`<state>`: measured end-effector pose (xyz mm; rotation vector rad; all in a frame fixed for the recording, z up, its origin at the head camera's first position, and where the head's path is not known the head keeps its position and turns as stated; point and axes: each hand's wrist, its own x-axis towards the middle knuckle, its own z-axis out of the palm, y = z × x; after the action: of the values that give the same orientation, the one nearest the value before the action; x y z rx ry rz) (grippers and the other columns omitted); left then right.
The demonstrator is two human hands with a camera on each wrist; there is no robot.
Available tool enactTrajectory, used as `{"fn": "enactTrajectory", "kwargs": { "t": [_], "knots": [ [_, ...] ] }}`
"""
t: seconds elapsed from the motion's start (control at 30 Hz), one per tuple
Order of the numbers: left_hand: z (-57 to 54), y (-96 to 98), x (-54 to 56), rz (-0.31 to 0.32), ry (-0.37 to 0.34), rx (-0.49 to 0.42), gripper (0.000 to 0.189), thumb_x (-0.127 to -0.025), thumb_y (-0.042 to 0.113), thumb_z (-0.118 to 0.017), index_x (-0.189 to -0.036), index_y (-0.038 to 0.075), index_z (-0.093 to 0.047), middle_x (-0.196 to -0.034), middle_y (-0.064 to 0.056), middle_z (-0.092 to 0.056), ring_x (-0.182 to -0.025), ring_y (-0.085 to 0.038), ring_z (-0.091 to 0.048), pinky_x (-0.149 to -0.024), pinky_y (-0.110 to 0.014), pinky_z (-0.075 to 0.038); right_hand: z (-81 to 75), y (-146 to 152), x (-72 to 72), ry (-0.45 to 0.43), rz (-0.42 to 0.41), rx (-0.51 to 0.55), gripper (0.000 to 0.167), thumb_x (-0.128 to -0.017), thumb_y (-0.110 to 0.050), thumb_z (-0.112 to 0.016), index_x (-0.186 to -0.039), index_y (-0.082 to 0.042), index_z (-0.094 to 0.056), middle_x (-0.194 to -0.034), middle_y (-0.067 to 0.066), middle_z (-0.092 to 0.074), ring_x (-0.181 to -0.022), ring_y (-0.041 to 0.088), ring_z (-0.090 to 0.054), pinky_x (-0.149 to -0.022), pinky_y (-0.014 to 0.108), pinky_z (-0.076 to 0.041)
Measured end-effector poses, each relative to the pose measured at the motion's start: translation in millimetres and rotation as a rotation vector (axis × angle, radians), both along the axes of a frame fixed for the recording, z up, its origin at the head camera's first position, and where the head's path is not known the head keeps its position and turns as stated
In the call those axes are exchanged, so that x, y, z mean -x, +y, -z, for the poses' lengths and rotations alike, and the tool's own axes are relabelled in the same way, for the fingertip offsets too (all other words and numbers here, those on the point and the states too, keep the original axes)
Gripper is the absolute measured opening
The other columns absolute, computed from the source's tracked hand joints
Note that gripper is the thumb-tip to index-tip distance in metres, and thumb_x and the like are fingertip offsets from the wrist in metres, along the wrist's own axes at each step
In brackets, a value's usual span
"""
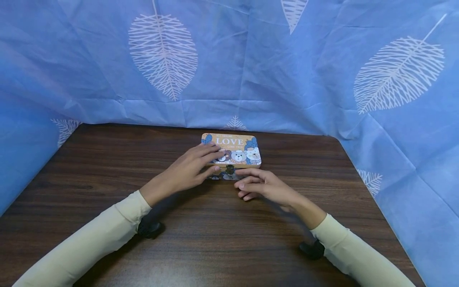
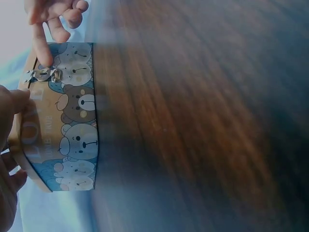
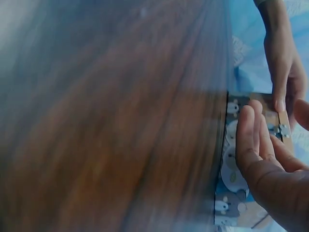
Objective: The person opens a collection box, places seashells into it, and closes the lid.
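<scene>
A small tin box [image 1: 247, 156] with a printed "LOVE" lid and cartoon bears sits shut on the table, its metal latch [image 1: 230, 169] facing me. My left hand [image 1: 191, 167] rests on the lid's left part, fingers spread and thumb at the front edge. Its thumb also shows against the box [image 2: 79, 106] in the left wrist view. My right hand [image 1: 267, 186] is at the front right, index finger reaching to the box front beside the latch [image 2: 44, 75], the other fingers loosely bent. In the right wrist view my right hand [image 3: 270, 179] partly hides the box.
The box stands near the back of a dark wood-grain table [image 1: 201, 239]. A blue curtain [image 1: 251, 71] with white leaf prints hangs behind the table and along its sides. Dark wrist devices [image 1: 150, 229] show under both pale sleeves [image 1: 104, 227].
</scene>
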<state>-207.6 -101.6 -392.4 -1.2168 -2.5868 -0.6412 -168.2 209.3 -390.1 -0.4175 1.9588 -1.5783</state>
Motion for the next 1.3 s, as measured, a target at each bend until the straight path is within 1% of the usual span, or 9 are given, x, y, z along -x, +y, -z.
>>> {"fn": "enactTrajectory", "kwargs": {
  "t": [0.07,0.2,0.47,0.6,0.8,0.93,1.07,1.17,1.3],
  "knots": [
    [0.8,0.0,0.7,0.014,0.021,0.000,0.052,-0.114,0.026,-0.069,-0.162,0.006,-0.061,-0.168,-0.023,-0.058,-0.161,-0.043,-0.050,-0.137,-0.066,-0.034,1.3,-3,-0.4,-0.031,-0.011,0.029,0.063,-0.115,-0.018,-0.066,-0.172,-0.007,-0.042,-0.154,0.032,-0.065,-0.116,0.022,-0.080,-0.102,0.040,-0.068],
    [2.8,-0.4,1.3,0.015,0.039,-0.005,0.052,-0.114,0.023,-0.070,-0.162,0.007,-0.061,-0.167,-0.023,-0.060,-0.160,-0.044,-0.052,-0.136,-0.067,-0.035,1.4,-6,-1.7,-0.056,-0.011,0.052,0.063,-0.115,-0.015,-0.066,-0.172,-0.005,-0.041,-0.154,0.034,-0.063,-0.112,0.019,-0.080,-0.100,0.039,-0.069],
    [3.1,-0.3,1.7,0.022,0.052,-0.023,0.052,-0.112,0.022,-0.073,-0.161,0.008,-0.063,-0.165,-0.023,-0.061,-0.158,-0.044,-0.054,-0.136,-0.067,-0.035,1.3,-7,-1.2,-0.053,-0.013,0.054,0.062,-0.115,-0.016,-0.066,-0.170,-0.003,-0.042,-0.152,0.035,-0.064,-0.112,0.019,-0.080,-0.100,0.039,-0.069],
    [4.6,-0.5,0.8,0.037,0.056,-0.010,0.052,-0.110,0.022,-0.075,-0.160,0.007,-0.064,-0.164,-0.024,-0.061,-0.158,-0.046,-0.054,-0.135,-0.067,-0.037,1.1,-8,-2.0,-0.061,-0.012,0.042,0.059,-0.114,-0.015,-0.067,-0.168,-0.003,-0.045,-0.150,0.035,-0.065,-0.112,0.021,-0.080,-0.099,0.039,-0.069],
    [5.0,-0.3,-1.0,0.024,0.040,0.000,0.052,-0.110,0.022,-0.075,-0.159,0.008,-0.065,-0.165,-0.024,-0.060,-0.159,-0.046,-0.053,-0.135,-0.068,-0.036,1.1,-8,-1.0,-0.032,-0.022,-0.025,0.062,-0.114,-0.021,-0.070,-0.169,-0.005,-0.046,-0.146,0.029,-0.070,-0.114,0.027,-0.080,-0.099,0.040,-0.069],
    [2.3,1.7,-1.3,0.011,0.011,0.021,0.051,-0.111,0.021,-0.074,-0.159,0.009,-0.065,-0.167,-0.023,-0.059,-0.159,-0.046,-0.052,-0.136,-0.067,-0.035,0.0,-6,-0.8,-0.015,-0.029,-0.079,0.062,-0.114,-0.024,-0.069,-0.169,-0.005,-0.047,-0.143,0.026,-0.073,-0.113,0.028,-0.080,-0.098,0.040,-0.069],
    [-0.4,3.3,-1.5,0.000,-0.010,0.040,0.051,-0.111,0.022,-0.074,-0.159,0.009,-0.064,-0.167,-0.024,-0.057,-0.160,-0.046,-0.052,-0.136,-0.066,-0.034,-0.5,-5,-0.5,0.002,-0.043,-0.096,0.061,-0.115,-0.025,-0.069,-0.168,-0.004,-0.047,-0.142,0.026,-0.074,-0.113,0.028,-0.079,-0.099,0.041,-0.069],
    [-0.3,3.7,-1.2,0.000,-0.010,0.044,0.050,-0.111,0.022,-0.074,-0.159,0.009,-0.065,-0.167,-0.024,-0.058,-0.159,-0.046,-0.052,-0.136,-0.066,-0.035,-2.7,-4,-0.1,0.018,-0.045,-0.105,0.058,-0.114,-0.026,-0.069,-0.165,-0.004,-0.051,-0.139,0.026,-0.074,-0.113,0.028,-0.080,-0.098,0.041,-0.069],
    [0.8,2.9,-0.6,0.009,-0.023,0.038,0.051,-0.111,0.022,-0.075,-0.159,0.009,-0.065,-0.167,-0.023,-0.059,-0.160,-0.045,-0.051,-0.136,-0.067,-0.033,-8.0,2,2.5,0.076,-0.047,-0.129,0.051,-0.115,-0.025,-0.069,-0.158,0.000,-0.059,-0.135,0.027,-0.075,-0.110,0.025,-0.080,-0.097,0.041,-0.069]
  ]
}}
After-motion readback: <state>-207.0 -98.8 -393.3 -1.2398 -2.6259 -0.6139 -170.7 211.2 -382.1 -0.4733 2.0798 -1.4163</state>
